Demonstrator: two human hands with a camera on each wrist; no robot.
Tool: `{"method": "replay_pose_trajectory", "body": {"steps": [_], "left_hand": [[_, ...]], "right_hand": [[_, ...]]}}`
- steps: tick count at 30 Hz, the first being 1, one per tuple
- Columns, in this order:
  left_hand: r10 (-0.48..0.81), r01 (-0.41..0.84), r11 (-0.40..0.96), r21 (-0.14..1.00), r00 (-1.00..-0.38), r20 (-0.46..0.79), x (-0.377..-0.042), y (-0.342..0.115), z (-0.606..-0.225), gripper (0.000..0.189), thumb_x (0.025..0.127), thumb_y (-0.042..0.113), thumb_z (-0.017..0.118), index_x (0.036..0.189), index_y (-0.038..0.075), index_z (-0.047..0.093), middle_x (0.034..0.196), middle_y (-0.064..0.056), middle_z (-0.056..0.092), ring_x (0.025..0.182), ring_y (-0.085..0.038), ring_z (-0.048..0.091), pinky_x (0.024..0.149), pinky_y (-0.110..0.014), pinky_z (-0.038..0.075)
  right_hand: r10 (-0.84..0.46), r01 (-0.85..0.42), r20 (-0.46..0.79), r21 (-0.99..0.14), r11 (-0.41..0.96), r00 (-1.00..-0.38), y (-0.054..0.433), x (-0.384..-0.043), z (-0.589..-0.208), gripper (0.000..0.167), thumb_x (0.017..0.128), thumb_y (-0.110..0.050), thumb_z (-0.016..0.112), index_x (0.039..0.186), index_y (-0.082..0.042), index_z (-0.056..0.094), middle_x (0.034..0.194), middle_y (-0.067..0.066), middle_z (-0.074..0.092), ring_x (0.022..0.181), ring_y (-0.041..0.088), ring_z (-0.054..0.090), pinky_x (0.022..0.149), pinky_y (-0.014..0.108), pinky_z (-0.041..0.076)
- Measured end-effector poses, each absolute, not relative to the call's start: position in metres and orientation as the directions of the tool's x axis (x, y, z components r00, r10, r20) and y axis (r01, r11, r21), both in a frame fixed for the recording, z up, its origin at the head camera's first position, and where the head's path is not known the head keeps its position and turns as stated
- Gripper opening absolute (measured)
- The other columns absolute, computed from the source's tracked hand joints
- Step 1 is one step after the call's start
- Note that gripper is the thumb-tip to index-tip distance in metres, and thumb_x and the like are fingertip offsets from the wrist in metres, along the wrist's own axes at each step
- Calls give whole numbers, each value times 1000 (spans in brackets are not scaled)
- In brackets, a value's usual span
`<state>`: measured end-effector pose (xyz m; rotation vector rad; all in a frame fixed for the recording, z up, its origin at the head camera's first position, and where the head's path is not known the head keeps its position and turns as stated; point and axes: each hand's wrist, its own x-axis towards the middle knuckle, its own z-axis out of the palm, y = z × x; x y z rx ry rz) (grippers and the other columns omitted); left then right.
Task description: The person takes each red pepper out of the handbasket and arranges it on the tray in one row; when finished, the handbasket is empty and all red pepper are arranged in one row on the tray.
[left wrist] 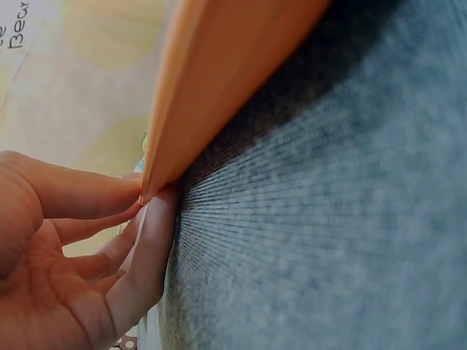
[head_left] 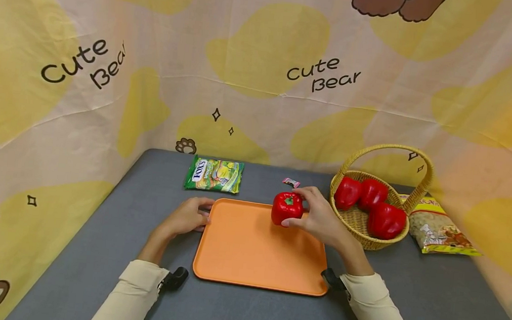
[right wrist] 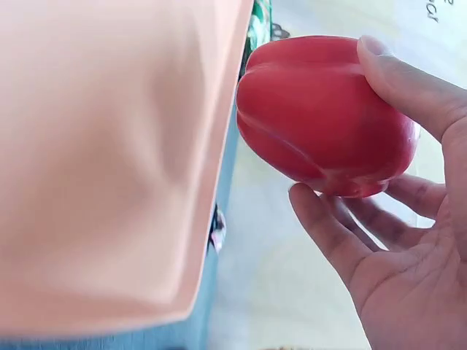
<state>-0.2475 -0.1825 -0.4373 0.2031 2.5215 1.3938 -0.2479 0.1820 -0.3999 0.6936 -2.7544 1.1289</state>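
Observation:
A red bell pepper with a green stem is held by my right hand over the back right part of an orange tray. In the right wrist view the thumb lies on one side of the pepper and the fingers on the other, with a gap between pepper and tray. My left hand is at the tray's back left corner. The left wrist view shows its thumb and fingers pinching the tray's rim.
A wicker basket with three more red peppers stands right of the tray. Partly behind it lies a yellow-edged food bag. A green FOX'S candy packet and a small pink wrapped candy lie behind the tray on the grey table.

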Motion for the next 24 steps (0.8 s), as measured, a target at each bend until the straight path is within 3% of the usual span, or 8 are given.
{"method": "replay_pose_trajectory", "body": {"steps": [6,24], "left_hand": [[240,-2,533,846,-959,-153,-248,-183,-438,54,97,-4,61,151,-8,51,144,-26,62,104,-23,71,72,-31,65],[225,-12,545,838,-961,-160,-248,-182,-439,54,98,-4,61,150,-7,52,143,-25,63,99,-19,71,72,-31,65]], "right_hand": [[-405,-398,162,-685,610,-900,163,-252,-402,87,80,-34,94,149,-2,52,138,15,64,119,34,67,98,49,61],[-460,-397,105,-693,602,-882,105,-262,-408,86,83,-31,92,153,-6,50,149,13,56,130,34,57,106,51,57]]}}
